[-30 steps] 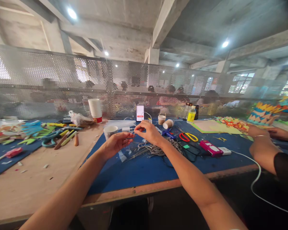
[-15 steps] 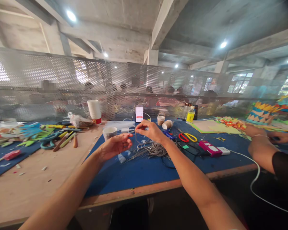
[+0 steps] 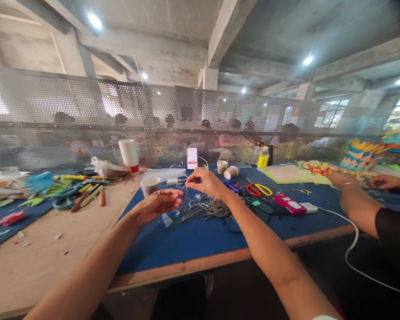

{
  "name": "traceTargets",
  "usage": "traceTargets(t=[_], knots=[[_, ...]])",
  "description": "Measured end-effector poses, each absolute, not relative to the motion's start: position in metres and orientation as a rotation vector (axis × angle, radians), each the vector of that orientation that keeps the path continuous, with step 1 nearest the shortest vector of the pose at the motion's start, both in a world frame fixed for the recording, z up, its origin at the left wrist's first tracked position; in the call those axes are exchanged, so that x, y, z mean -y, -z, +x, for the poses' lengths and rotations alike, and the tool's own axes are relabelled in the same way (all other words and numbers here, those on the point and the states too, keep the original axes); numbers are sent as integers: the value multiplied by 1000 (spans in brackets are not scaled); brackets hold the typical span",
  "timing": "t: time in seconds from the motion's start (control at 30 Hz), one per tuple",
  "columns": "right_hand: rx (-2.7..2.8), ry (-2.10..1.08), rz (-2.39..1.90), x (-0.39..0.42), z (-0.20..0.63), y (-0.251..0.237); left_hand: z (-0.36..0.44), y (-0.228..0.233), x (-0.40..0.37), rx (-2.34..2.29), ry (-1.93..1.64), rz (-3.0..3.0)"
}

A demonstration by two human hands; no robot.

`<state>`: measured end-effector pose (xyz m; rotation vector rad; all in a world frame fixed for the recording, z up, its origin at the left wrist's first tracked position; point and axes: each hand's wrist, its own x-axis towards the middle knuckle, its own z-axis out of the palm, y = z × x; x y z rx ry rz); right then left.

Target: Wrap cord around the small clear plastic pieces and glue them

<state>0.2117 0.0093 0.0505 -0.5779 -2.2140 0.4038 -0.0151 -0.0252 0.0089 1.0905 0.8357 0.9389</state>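
Two bare hands work a thin cord above a blue mat.

The right hand pinches the cord between fingertips; the left hand, loosely curled, holds its lower end. A tangled cord pile lies just beneath.

Both forearms bare, extended forward, converging at centre. Left hand palm up, fingers loosely curled, thumb toward fingertips; grip state not discernible. Right hand higher, just beyond left, wrist bent down, thumb and forefinger pinched together, remaining fingers curled. Hands near, not touching.
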Motion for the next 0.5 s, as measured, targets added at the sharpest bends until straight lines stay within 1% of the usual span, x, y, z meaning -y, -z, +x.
traceTargets(t=[0.27, 0.5], knots=[[2264, -314, -590, -11, 211, -48, -14, -6, 25, -937, -954, 1202], [2256, -301, -581, -12, 211, -48, -10, -8, 24, -777, -921, 1058]])
